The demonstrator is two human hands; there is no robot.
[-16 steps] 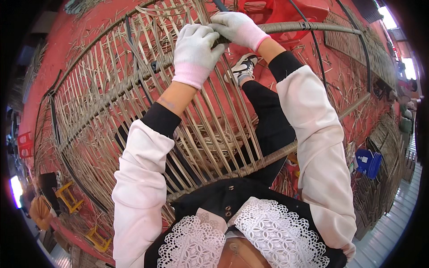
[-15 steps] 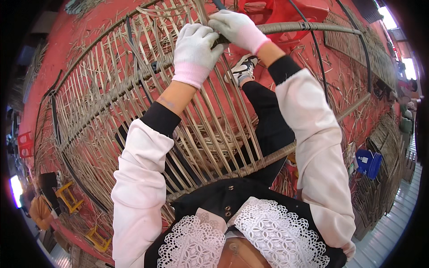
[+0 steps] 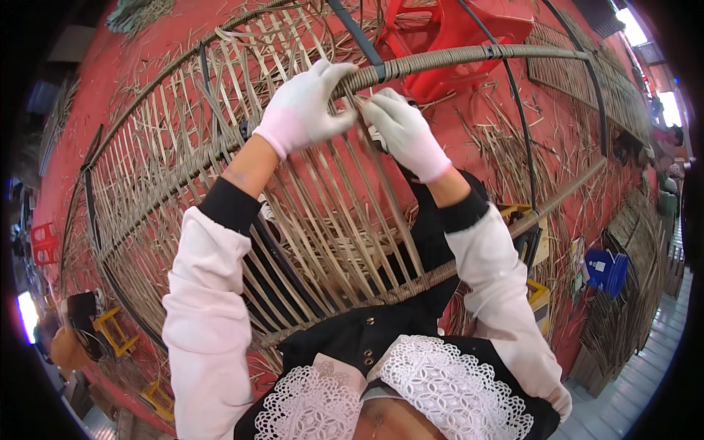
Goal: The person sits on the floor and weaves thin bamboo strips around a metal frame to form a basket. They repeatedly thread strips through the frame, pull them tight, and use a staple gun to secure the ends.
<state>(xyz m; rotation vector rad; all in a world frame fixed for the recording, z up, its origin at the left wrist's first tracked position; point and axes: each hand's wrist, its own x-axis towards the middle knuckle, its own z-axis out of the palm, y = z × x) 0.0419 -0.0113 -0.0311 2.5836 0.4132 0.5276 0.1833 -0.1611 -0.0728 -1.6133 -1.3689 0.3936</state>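
Before me is a wicker frame (image 3: 469,56) whose curved bars are wound with brown strip; thin flat strips (image 3: 334,209) run between the bars. Both my hands wear white gloves with pink cuffs. Curled over the upper bar, my left hand (image 3: 312,106) has its fingers on top and thumb below. Just under that bar, my right hand (image 3: 403,136) pinches a brown strip (image 3: 361,110) close to the left thumb. Part of the strip is hidden by the fingers. A dark flat crosspiece (image 3: 357,37) meets the bar beside the left fingertips.
A red plastic stool (image 3: 444,44) lies beyond the upper bar. Loose strip scraps (image 3: 506,158) litter the red floor. To the right are a blue container (image 3: 606,271) and a stack of woven panels (image 3: 623,286). Yellow stools (image 3: 116,326) stand at lower left.
My right hand has come down from above the bar to below it. My left hand has shifted left, its thumb now under the bar. The crosspiece has come into fuller view.
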